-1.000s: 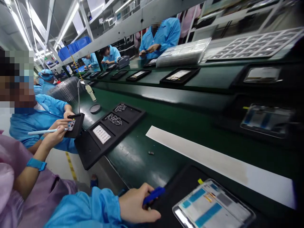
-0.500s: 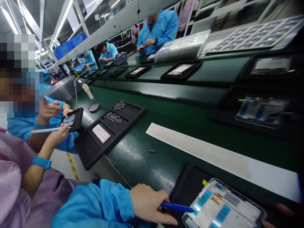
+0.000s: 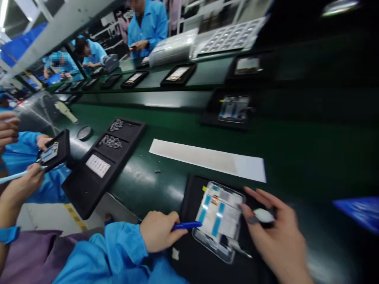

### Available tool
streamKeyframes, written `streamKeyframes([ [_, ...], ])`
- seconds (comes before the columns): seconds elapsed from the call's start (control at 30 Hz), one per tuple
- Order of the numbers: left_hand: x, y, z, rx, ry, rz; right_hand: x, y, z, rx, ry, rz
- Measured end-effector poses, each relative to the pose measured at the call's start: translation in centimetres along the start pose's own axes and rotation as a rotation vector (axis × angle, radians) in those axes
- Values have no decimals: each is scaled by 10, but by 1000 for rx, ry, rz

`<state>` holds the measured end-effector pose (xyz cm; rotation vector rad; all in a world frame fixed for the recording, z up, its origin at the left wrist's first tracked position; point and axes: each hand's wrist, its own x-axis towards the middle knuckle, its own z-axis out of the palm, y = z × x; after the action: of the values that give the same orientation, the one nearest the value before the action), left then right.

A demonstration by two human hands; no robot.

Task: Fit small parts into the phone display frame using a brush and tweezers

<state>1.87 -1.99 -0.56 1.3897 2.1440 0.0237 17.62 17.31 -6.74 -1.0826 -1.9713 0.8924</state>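
My left hand point(image 3: 158, 232) is closed round a blue pen-like tool point(image 3: 186, 225) whose tip points at a phone assembly point(image 3: 219, 217) with blue strips. The assembly lies in a black tray point(image 3: 189, 197) on the green belt. At the assembly's right edge my right hand point(image 3: 275, 236) has its fingers curled, with a small white oval piece point(image 3: 263, 215) at the fingertips. A thin metal tool point(image 3: 241, 249) lies by the assembly's lower corner.
A white strip point(image 3: 207, 157) lies on the green conveyor point(image 3: 296, 150). A long black parts tray point(image 3: 100, 165) sits to the left, holding small metal parts. A neighbouring worker's hands point(image 3: 20, 185) hold a pen and a device. More trays and workers line the far side.
The view has swung right and down. My right hand has come into view at the assembly's right side. My left hand still holds the blue tool against the assembly.
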Motion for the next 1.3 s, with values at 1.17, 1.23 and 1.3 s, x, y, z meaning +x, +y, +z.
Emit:
streamKeyframes([
  [1.17, 71, -77, -38, -496, 907, 404, 39, -110, 86, 653, -608, 216],
  [1.23, 72, -77, -38, -488, 925, 433, 39, -110, 87, 660, -620, 242],
  [1.3, 72, -76, -37, -480, 932, 454, 39, -109, 88, 670, -630, 261],
])
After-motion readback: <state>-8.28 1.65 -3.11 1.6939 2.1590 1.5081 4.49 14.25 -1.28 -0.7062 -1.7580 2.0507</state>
